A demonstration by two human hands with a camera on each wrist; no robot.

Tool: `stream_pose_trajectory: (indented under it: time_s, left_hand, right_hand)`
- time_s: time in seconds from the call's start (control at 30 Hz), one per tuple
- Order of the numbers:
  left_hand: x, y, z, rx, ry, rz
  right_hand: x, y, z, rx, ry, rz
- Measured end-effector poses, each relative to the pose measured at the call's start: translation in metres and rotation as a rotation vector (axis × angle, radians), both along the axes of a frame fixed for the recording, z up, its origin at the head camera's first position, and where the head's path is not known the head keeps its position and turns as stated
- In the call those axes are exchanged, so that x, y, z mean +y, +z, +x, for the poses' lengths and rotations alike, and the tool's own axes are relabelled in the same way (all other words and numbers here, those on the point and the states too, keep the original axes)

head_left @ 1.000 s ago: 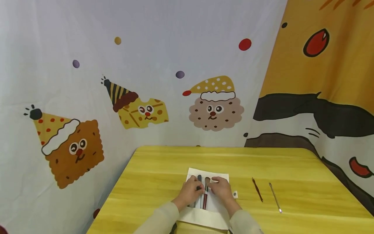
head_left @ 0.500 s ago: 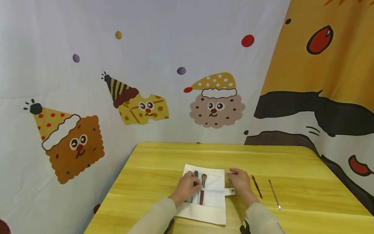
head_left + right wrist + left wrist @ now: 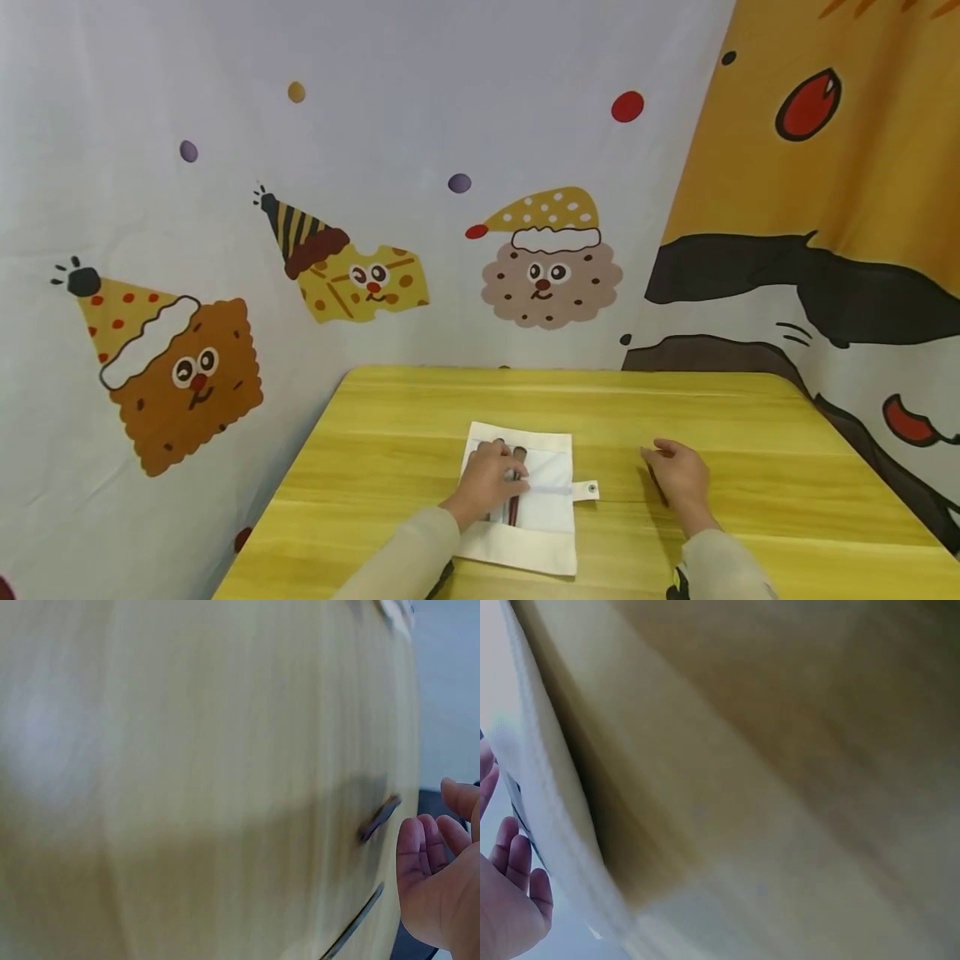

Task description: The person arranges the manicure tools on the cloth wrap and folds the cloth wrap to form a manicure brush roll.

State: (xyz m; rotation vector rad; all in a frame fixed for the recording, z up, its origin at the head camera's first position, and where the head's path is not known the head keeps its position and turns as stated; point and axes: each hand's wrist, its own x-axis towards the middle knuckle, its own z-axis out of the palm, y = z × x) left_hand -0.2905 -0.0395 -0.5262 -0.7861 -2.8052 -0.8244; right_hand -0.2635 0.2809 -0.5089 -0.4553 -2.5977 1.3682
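Note:
My left hand (image 3: 486, 477) lies over a white fabric tool roll (image 3: 551, 550), its fingers loosely bent above the tools in it. Beside its fingertips is a brush (image 3: 513, 510) with a dark red handle and brown bristles. Other slim tools in the roll are mostly covered by this hand. Out to the right, my right hand (image 3: 681, 479) hovers above a thin dark brown tool (image 3: 379, 819), fingers relaxed and apart from it. A slender metal tool (image 3: 354, 922) lies close by in the right wrist view; in the head view the right hand and arm hide it.
A strap with a snap button (image 3: 591, 490) sticks out from the roll's right side. The yellow wood-grain table (image 3: 420, 400) ends at a cartoon-printed cloth (image 3: 405, 150) behind it.
My right hand has left the brush and moved right, away from the roll, to above the dark brown tool. My left hand stays over the roll, which has shifted slightly left in view.

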Motion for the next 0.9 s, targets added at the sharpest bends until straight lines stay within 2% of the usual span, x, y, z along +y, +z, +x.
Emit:
stream_pose_trajectory:
  time_s: [0.1, 0.3, 0.5, 0.67, 0.9]
  left_hand:
    - [0.001, 0.0, 0.001, 0.031, 0.0, -0.021]
    - [0.003, 0.001, 0.003, 0.051, -0.011, -0.058]
    - [0.004, 0.002, 0.005, 0.047, -0.02, -0.081]
    - [0.004, 0.002, 0.006, 0.044, -0.025, -0.081]
    - [0.004, -0.001, 0.003, 0.039, -0.029, -0.082]
  right_hand:
    - [0.008, -0.004, 0.004, 0.004, -0.016, 0.064]
    - [0.007, -0.013, 0.011, 0.031, -0.024, 0.123]
    - [-0.007, -0.019, 0.017, 0.092, -0.093, 0.116]
    - [-0.019, -0.023, 0.019, 0.146, -0.196, 0.106]
    - [-0.025, -0.029, 0.017, 0.152, -0.272, 0.069]
